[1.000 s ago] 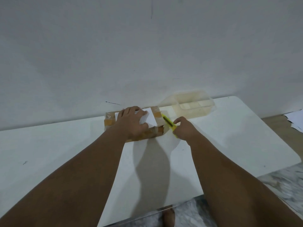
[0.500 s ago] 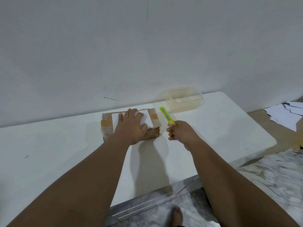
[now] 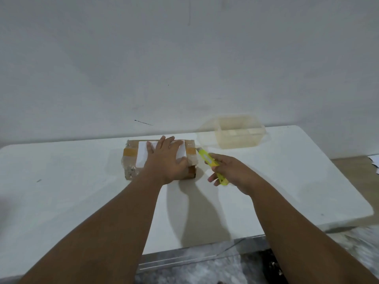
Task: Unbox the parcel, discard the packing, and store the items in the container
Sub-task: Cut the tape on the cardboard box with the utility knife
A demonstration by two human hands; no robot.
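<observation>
- Since half a second ago the right hand (image 3: 231,173) has lowered the yellow utility knife (image 3: 212,165) from a raised position off the parcel's right end to a slant beside that end, its tip now at the parcel's upper right corner; a second ago the knife lay against that same end.
- Left hand (image 3: 166,161) lies flat, fingers spread, on top of the parcel (image 3: 160,160) as before, pressing rather than gripping.
- Right hand is wrapped around the knife's handle, fingers curled under it.
- Parcel, a brown cardboard box wrapped in clear tape with tan tape bands near both ends, sits on the white table (image 3: 71,191) close to the far edge and the wall (image 3: 184,58).
- White label (image 3: 141,158) on the parcel's top is half covered by the left hand; no writing can be read on it.
- Clear plastic container (image 3: 239,134), open on top, stands to the right of the parcel at the far edge, apart from the parcel and the knife.
- Open table lies to the left of the parcel, in front of it under the forearms, and to the right past the container as far as the rounded right corner.
- Near edge of the table runs just under the forearms, with grey mottled floor (image 3: 205,271) below.
</observation>
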